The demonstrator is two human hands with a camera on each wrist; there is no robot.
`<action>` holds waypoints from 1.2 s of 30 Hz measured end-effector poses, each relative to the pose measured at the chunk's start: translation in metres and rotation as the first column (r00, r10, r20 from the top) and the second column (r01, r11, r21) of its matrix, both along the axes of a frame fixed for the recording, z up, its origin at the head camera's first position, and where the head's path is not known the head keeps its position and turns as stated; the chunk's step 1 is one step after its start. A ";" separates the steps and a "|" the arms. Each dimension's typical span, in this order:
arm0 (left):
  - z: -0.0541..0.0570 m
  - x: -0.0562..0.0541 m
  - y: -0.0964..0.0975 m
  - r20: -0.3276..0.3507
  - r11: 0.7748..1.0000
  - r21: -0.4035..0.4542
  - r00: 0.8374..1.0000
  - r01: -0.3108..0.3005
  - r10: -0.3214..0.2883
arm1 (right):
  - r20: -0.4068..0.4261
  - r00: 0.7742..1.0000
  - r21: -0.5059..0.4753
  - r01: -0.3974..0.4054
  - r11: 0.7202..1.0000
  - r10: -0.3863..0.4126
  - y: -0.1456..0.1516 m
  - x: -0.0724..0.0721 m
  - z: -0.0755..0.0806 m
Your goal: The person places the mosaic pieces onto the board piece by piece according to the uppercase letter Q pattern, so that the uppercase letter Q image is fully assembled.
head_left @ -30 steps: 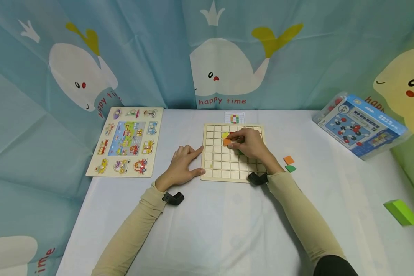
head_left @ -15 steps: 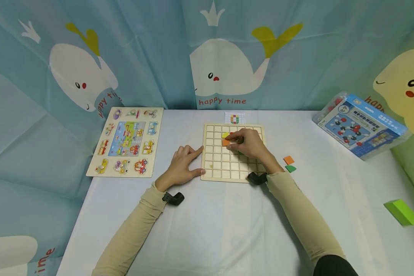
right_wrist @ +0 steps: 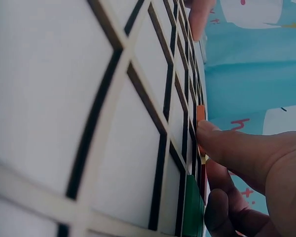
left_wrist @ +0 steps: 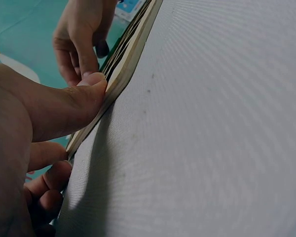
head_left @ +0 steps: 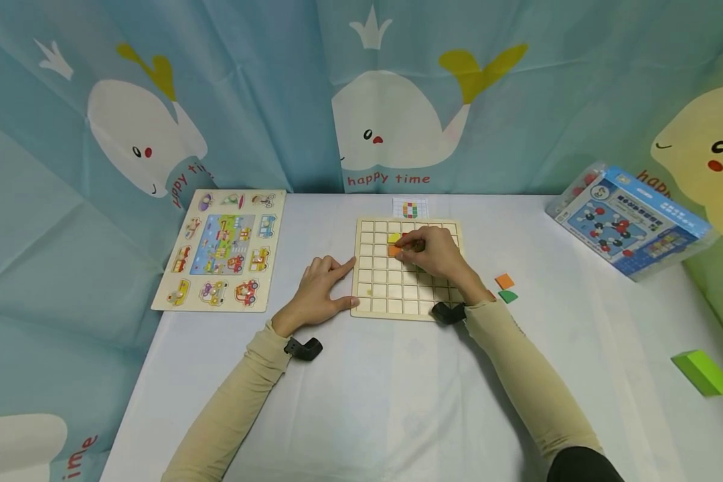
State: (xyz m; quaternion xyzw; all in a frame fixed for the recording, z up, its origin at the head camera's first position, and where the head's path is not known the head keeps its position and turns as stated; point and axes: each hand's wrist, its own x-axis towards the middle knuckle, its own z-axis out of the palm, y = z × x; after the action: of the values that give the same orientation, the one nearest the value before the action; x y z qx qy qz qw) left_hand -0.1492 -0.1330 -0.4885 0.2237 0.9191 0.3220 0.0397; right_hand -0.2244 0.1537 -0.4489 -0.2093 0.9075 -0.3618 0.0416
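A wooden grid board [head_left: 377, 305] lies flat on the white table. My left hand [head_left: 317, 291] braces its left edge, thumb and index finger extended against it; in the left wrist view the thumb [left_wrist: 91, 96] presses near the corner. My right hand [head_left: 435, 253] is over the upper middle of the grid, its thumb and index finger pinching an orange square tile [head_left: 393, 251]. Above that tile sits a yellow piece [head_left: 393, 237], and a red tile [head_left: 405, 235] shows beside the fingertips. A green piece [right_wrist: 192, 207] on the grid is partly under the hand.
Right of the board lie an orange tile [head_left: 504, 280] and a green piece [head_left: 508, 296]. A pattern card [head_left: 410, 208] is behind it. A vehicle puzzle [head_left: 257, 237] stands left, a blue molecule-set box [head_left: 629, 224] back right, a green block [head_left: 703, 372] far right.
My right thumb and fingers have shifted slightly left, and the orange tile has slid a little with them. The left hand stays at the board's edge.
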 end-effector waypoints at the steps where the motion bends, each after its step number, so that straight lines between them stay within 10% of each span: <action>1: 0.000 0.000 0.000 0.000 1.000 0.002 1.000 0.000 0.000 | 0.000 1.000 0.001 0.003 1.000 -0.003 0.000 0.000 0.000; 36: 0.002 0.001 0.000 -0.022 1.000 -0.005 1.000 0.010 -0.010 | -0.026 1.000 0.003 0.015 1.000 -0.015 0.010 0.002 0.004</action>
State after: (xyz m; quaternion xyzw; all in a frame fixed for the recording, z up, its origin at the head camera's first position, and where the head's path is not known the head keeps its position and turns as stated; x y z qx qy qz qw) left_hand -0.1484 -0.1332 -0.4866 0.2319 0.9190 0.3173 0.0318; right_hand -0.2223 0.1639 -0.4451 -0.2070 0.9102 -0.3578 0.0273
